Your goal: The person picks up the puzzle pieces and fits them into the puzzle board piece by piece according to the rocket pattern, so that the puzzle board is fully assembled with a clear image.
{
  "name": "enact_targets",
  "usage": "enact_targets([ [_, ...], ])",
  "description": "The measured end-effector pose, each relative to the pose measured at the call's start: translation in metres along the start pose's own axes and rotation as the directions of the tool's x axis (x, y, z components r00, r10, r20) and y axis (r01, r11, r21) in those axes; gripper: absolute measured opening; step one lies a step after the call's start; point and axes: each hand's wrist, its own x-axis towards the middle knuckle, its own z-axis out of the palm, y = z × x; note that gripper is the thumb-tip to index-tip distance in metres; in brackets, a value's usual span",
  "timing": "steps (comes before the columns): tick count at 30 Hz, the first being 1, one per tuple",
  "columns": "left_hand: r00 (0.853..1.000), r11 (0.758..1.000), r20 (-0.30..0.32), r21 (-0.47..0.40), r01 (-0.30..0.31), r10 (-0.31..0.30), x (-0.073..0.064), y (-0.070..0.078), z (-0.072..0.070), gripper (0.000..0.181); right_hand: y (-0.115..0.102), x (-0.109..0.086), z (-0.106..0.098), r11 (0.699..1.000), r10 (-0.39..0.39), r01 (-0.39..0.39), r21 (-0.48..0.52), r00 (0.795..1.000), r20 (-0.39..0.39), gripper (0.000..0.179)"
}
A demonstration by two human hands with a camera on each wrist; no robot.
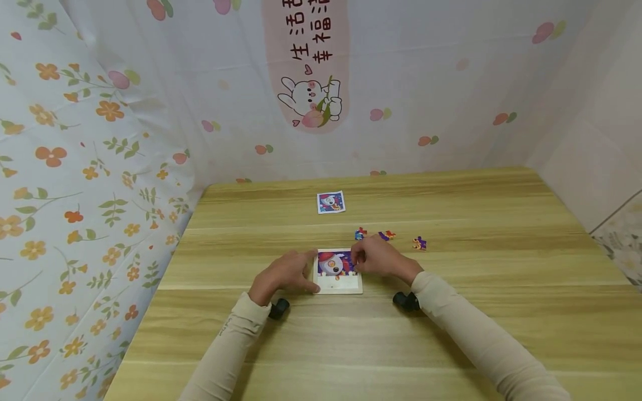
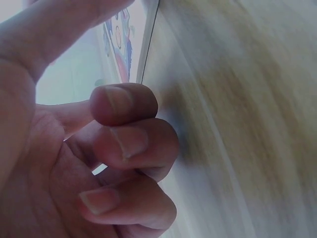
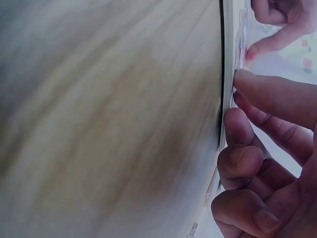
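Note:
A small jigsaw board (image 1: pixel 338 285) with a pale frame lies on the table. Its upper part carries a colourful picture of a white round-faced figure; the lower strip is bare. My left hand (image 1: pixel 287 271) rests at the board's left side, thumb at the lower left corner and forefinger near the upper one. In the left wrist view the other fingers (image 2: pixel 133 141) are loosely bent, holding nothing. Over the board's right edge, my right hand (image 1: pixel 379 257) pinches with thumb and forefinger at a puzzle piece, mostly hidden by the fingertips. Its remaining fingers (image 3: pixel 240 161) curl beside the frame.
Loose puzzle pieces lie beyond my right hand: a blue-red one (image 1: pixel 360 233), a red-orange one (image 1: pixel 387 235) and a purple-orange one (image 1: pixel 419 243). A printed picture card (image 1: pixel 331 202) lies farther back. A patterned cloth (image 1: pixel 401 111) hangs behind the table (image 1: pixel 241 239).

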Motion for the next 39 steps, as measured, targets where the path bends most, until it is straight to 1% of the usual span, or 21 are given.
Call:
enact_targets([
  [6, 1.000, 1.000, -0.005, 0.010, -0.008, 0.008, 0.001, 0.000, 0.000, 0.096, 0.002, 0.001, 0.002, 1.000, -0.012, 0.012, 0.009, 1.000, 0.002, 0.013],
  [13, 1.000, 1.000, 0.002, -0.003, -0.026, 0.026, 0.001, -0.001, 0.000, 0.096, 0.008, 0.000, -0.003, 0.999, -0.016, 0.016, 0.038, 1.000, 0.020, 0.008],
  [15, 1.000, 1.000, 0.001, 0.000, -0.029, 0.029, 0.000, -0.001, -0.001, 0.096, 0.010, 0.002, -0.007, 0.999, -0.007, 0.007, 0.032, 1.000, 0.003, 0.007],
  [17, 1.000, 0.999, 0.000, 0.009, -0.031, 0.031, 0.000, -0.001, -0.001, 0.096, 0.013, 0.004, -0.012, 1.000, 0.001, 0.000, 0.019, 0.999, -0.034, 0.008],
  [20, 1.000, 0.999, 0.000, 0.025, -0.030, 0.030, 0.000, -0.001, -0.001, 0.096, 0.017, 0.008, -0.019, 0.999, 0.037, -0.036, 0.003, 0.995, -0.097, 0.006],
  [23, 1.000, 0.999, 0.000, 0.034, -0.027, 0.027, 0.000, -0.001, -0.001, 0.096, 0.019, 0.012, -0.025, 0.995, 0.096, -0.098, -0.005, 0.987, -0.128, 0.006],
  [27, 1.000, 0.999, 0.000, 0.044, -0.021, 0.021, 0.000, -0.001, -0.001, 0.096, 0.024, 0.017, -0.028, 0.985, 0.167, -0.171, -0.017, 0.976, -0.139, 0.016],
  [31, 1.000, 0.998, 0.002, 0.053, -0.017, 0.017, 0.001, -0.001, -0.001, 0.096, 0.030, 0.021, -0.028, 0.974, 0.215, -0.224, -0.039, 0.965, -0.153, 0.026],
  [35, 1.000, 0.998, 0.001, 0.052, -0.018, 0.018, 0.000, 0.000, -0.002, 0.096, 0.032, 0.025, -0.027, 0.963, 0.248, -0.261, -0.063, 0.956, -0.156, 0.036],
  [39, 1.000, 0.998, 0.003, 0.054, -0.012, 0.012, 0.000, 0.000, -0.002, 0.096, 0.032, 0.029, -0.026, 0.957, 0.264, -0.278, -0.081, 0.953, -0.146, 0.037],
])
